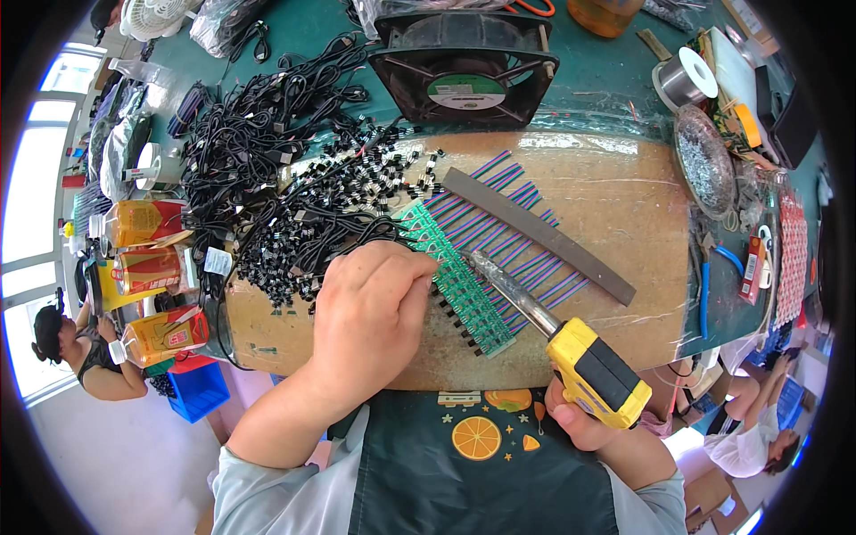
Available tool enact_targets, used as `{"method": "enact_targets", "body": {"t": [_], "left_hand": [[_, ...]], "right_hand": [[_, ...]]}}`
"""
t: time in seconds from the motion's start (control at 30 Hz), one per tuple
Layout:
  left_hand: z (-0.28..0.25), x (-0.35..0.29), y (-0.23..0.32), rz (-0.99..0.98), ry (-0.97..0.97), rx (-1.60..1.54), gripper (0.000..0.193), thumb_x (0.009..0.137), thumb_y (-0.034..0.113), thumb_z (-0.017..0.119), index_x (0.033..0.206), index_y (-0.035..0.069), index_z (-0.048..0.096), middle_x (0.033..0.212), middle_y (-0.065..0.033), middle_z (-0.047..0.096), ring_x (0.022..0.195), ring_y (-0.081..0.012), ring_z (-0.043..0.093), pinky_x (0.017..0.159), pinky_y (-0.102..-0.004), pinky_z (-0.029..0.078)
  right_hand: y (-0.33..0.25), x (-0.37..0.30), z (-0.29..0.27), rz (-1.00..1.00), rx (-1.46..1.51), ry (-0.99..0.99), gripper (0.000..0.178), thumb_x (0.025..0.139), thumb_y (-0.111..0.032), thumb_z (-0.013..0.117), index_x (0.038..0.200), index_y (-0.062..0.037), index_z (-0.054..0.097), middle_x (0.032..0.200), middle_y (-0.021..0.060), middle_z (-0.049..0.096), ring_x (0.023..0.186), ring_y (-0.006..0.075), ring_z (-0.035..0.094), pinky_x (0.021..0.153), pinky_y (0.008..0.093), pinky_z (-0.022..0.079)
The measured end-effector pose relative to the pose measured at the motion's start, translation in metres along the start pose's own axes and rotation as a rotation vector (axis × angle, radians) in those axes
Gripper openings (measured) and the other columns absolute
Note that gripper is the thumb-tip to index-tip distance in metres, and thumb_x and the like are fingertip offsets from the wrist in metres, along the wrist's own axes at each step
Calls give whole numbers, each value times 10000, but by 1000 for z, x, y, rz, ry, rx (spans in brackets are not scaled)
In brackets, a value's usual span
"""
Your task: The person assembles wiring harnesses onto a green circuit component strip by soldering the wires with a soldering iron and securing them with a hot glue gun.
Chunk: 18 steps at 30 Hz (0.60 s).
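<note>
A green panel of small circuit boards (479,310) lies slantwise on the brown work surface, with striped wires (535,259) fanning out from its far right side. Over its left edge, my left hand (374,312) has thumb and forefinger pinched together; black cables pass behind the knuckles, and what sits between the fingertips is hidden. My right hand (580,417) is closed around the handle of a yellow and black soldering gun (599,373). The gun's metal tip points up and left, close to the panel near my left fingertips. A flat brown bar (539,234) rests across the wires.
Black cables (259,125) with bared ends heap up at the left. A black fan (464,71) stands at the back. At right are a solder spool (685,78), a metal dish (704,160) and blue-handled pliers (705,294). Orange-labelled bottles (160,334) line the left; people sit on both sides.
</note>
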State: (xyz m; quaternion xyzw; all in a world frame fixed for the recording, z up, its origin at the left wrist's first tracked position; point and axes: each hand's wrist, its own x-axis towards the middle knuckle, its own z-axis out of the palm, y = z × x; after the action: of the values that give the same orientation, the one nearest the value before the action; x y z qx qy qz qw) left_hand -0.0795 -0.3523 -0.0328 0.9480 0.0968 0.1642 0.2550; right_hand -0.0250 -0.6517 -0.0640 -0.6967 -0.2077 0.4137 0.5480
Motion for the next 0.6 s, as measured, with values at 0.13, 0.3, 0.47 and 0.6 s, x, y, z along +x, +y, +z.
{"method": "enact_targets", "body": {"t": [0.13, 0.3, 0.47, 0.6], "left_hand": [[2, -1, 7, -28, 18, 43, 158, 773, -8, 747, 902, 79, 720, 874, -61, 690, 834, -257, 663, 753, -361, 501], [4, -2, 4, -28, 4, 21, 162, 768, -2, 753, 900, 90, 734, 883, -48, 692, 834, -247, 659, 752, -354, 489], [2, -1, 2, -32, -35, -1, 160, 760, 0, 752, 890, 92, 739, 880, -46, 690, 833, -249, 659, 756, -359, 489], [1, 0, 3, -30, -45, 12, 153, 748, 1, 750, 872, 89, 738, 868, -46, 688, 829, -250, 658, 759, -360, 491]], "right_hand": [[-2, 2, 1, -44, -13, 15, 163, 859, -242, 741, 826, -112, 648, 783, 59, 622, 685, 264, 621, 598, 365, 486], [-1, 1, 0, -18, -26, -3, 176, 859, -258, 735, 804, -120, 642, 786, 62, 621, 688, 280, 618, 587, 377, 482], [-1, 1, 0, -57, -119, -8, 200, 869, -293, 721, 800, -124, 639, 795, 65, 627, 697, 293, 625, 582, 390, 487], [0, 1, 0, -62, -112, -9, 195, 870, -292, 719, 802, -126, 641, 793, 64, 624, 695, 294, 623, 583, 391, 488]]}}
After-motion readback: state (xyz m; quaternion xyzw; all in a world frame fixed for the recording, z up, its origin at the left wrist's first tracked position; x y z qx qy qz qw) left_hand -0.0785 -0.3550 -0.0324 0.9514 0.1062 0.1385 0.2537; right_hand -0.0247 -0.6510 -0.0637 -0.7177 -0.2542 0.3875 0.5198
